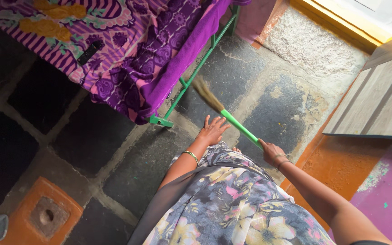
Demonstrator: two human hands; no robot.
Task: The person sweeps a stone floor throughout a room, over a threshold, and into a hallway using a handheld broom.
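The person is standing over a dark stone floor (pixel 128 168) and holding a broom (pixel 225 116) in the right hand (pixel 272 151). The fingers of that hand are wrapping closed around the near end of the green handle, which is slanting up and to the left — its brown bristle head is lying low just beside the green metal leg (pixel 178 97) of a bed. The left hand (pixel 213 130) is hanging free with its fingers spread wide open, holding nothing; it is sitting just beside the handle's middle, though whether it is touching the handle cannot be told. A thin bangle is circling the left wrist. A purple patterned bedcover (pixel 128 50) is draping over the bed's edge above the broom head. The person is wearing a floral garment (pixel 232 199). At the right, a pale wooden door (pixel 377 100) is standing over an orange-painted threshold (pixel 336 168) — and a small orange block with a hole (pixel 46 215) is sitting at the lower left of the floor.
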